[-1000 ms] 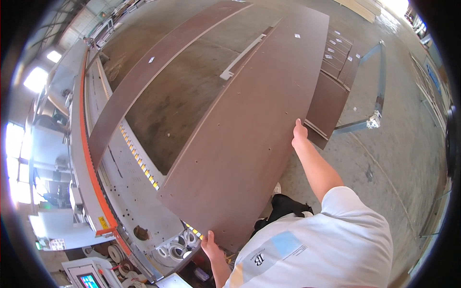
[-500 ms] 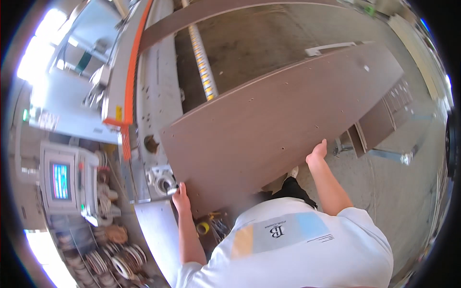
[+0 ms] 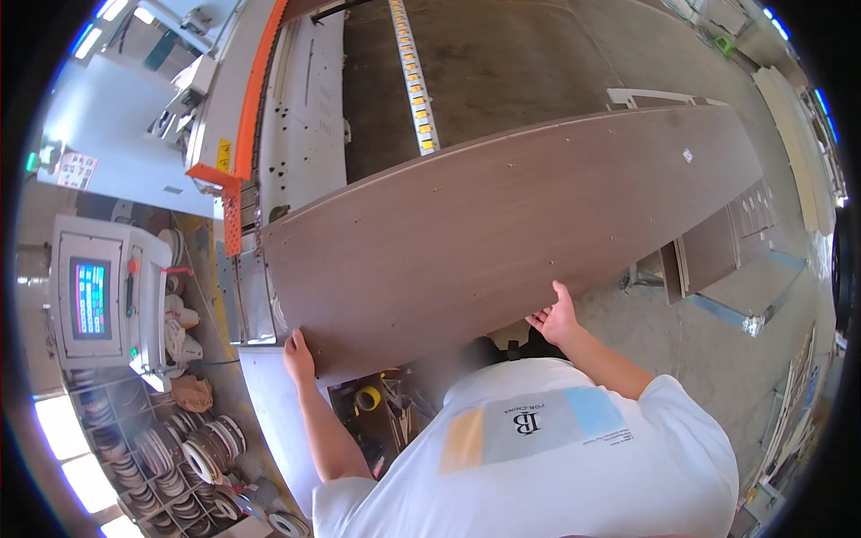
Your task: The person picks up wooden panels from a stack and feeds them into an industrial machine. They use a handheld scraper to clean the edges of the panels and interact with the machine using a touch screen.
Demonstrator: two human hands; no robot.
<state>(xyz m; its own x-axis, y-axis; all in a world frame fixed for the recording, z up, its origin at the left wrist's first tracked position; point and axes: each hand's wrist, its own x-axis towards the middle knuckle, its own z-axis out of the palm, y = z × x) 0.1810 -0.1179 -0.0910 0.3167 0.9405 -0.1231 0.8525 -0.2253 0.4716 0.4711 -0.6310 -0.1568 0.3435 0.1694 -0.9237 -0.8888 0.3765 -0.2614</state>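
A long dark brown wood panel (image 3: 502, 224) lies across the middle of the head view, its left end resting on a grey and white machine bed (image 3: 305, 134). My left hand (image 3: 299, 355) grips the panel's near left corner. My right hand (image 3: 556, 318) holds the near long edge further right, fingers curled under it. The panel's far end reaches out over the concrete floor to the upper right.
An orange rail (image 3: 256, 99) and a roller strip with yellow rollers (image 3: 414, 81) run along the machine. A control box with a lit screen (image 3: 94, 296) stands at left above shelves of edge-band rolls (image 3: 202, 448). More brown panels (image 3: 717, 247) are stacked at right.
The panel has swung round from lengthwise to crosswise in front of me and its left end now sits further onto the machine bed. Both hands kept their hold on its near edge.
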